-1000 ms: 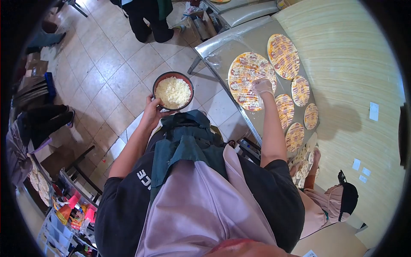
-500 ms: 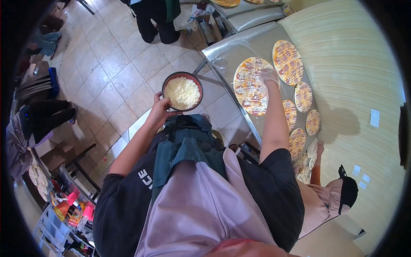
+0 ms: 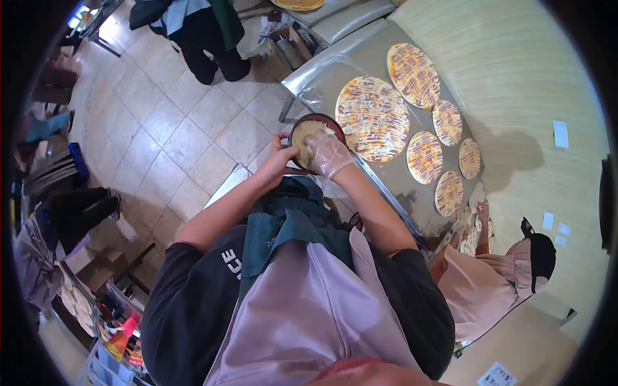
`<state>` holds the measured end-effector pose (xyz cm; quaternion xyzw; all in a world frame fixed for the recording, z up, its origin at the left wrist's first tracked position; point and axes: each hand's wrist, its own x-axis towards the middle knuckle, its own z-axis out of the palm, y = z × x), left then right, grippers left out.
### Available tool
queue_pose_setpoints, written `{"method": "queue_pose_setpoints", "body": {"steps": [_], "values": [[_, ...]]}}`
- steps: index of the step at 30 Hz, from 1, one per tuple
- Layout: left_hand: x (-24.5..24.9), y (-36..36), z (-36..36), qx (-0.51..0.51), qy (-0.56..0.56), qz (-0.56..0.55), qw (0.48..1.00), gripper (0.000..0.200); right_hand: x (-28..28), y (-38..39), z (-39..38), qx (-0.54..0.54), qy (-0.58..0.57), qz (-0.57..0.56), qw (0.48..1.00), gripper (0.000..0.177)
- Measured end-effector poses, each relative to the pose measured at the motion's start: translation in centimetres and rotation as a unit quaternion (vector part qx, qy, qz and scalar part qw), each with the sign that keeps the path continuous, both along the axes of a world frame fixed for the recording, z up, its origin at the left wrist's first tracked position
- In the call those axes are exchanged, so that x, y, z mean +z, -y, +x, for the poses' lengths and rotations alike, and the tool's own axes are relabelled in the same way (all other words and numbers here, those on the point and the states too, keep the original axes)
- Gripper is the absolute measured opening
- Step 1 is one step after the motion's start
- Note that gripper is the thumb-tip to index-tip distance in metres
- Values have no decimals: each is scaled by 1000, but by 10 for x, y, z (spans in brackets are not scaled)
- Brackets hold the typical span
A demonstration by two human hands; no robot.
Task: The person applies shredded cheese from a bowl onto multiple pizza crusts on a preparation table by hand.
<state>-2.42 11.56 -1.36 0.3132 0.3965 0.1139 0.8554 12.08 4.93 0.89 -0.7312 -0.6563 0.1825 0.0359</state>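
Observation:
My left hand [image 3: 280,157] grips the rim of a dark bowl [image 3: 339,123] with a reddish inside, its thumb and fingers on the left edge. White shredded topping [image 3: 308,128] lies in the bowl. In a clear plastic glove, my right hand [image 3: 322,152] reaches down into the bowl; its fingertips are in the topping, and what they hold is hidden. Right of the bowl, a large round pizza [image 3: 373,119] with sauce stripes and white shreds lies on the metal table [image 3: 394,186].
Several smaller pizzas and another large pizza [image 3: 414,75] lie on the table. A co-worker [image 3: 479,283] in a black cap works at its near right end. Another person [image 3: 206,45] stands on the tiled floor ahead. More people and a cluttered rack [image 3: 109,360] are at the left.
My right hand has moved left from the large pizza into the bowl. The bowl has shifted right, closer to the table. The view has shifted, and the person ahead appears farther left.

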Motion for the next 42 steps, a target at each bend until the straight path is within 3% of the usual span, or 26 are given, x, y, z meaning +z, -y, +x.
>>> {"method": "queue_pose_setpoints", "body": {"steps": [2,4,6,7,8,10,12,13,15,16,19,22,23,26,28,30,31,32,33,34,35,36,38,39,40,42], "values": [[0,3,7,-8,3,-2,1000,64,-12,7,16,-2,-15,-8,1000,27],[-3,4,16,-15,3,-8,1000,66,-12,12,34,-66,-171,69,981,18],[-1,4,25,-21,10,-21,999,67,-4,18,51,-75,-172,125,974,10],[0,4,30,-23,17,-33,999,68,2,17,62,-198,-309,77,927,9],[-1,4,34,-24,17,-33,999,68,7,16,74,-313,-434,27,844,9],[-1,4,40,-7,8,-31,999,70,18,17,100,-369,-505,87,775,11],[0,1,38,-1,5,-29,1000,71,0,22,145,-408,-396,119,814,16],[1,-1,36,5,1,-29,1000,71,-15,28,170,-406,-396,118,815,16],[-1,-5,28,15,-2,-31,999,71,-47,36,217,-362,-300,134,872,18],[-2,-7,22,22,-6,-34,999,71,-56,34,236,-357,-301,132,874,18],[-3,-12,3,55,-9,-28,998,67,-52,15,257,-376,-89,45,921,18],[-7,-14,-18,89,-30,-27,995,65,-72,-17,286,-379,-57,20,923,22],[-9,-15,-25,102,-40,-25,994,64,-72,-27,289,-328,85,17,941,23],[-14,-12,-46,128,-41,-30,990,64,-91,-28,323,-338,-20,11,941,24],[-14,-10,-55,159,-52,-41,985,64,-72,-30,316,-340,-15,-9,940,27],[-21,-7,-63,167,-49,-46,984,65,-67,-32,323,-394,108,-120,905,29],[-25,-6,-65,175,-52,-48,982,65,-145,-18,397,-440,0,-65,896,29],[-27,-4,-67,183,-55,-51,980,66,-158,0,408,-440,1,-66,896,29],[-27,-3,-66,182,-55,-53,980,66,-165,16,416,-453,-60,10,889,16],[-26,-2,-65,181,-55,-56,980,66,-165,30,416,-462,-119,87,874,18],[-25,-2,-64,179,-56,-59,981,67,-111,27,368,-527,-7,-32,849,34],[-27,-1,-63,177,-54,-62,981,67,-116,39,373,-529,-4,-33,848,34],[-32,-1,-59,174,-45,-60,982,66,-146,76,405,-481,-371,-28,794,14],[-32,-2,-56,173,-43,-63,982,66,-115,69,362,-450,-268,-83,848,8],[-30,-3,-54,166,-46,-61,983,66,-92,66,335,-452,-266,-83,847,8],[-24,-6,-49,159,-49,-60,984,65,-66,64,305,-444,-137,-18,885,11]]}}
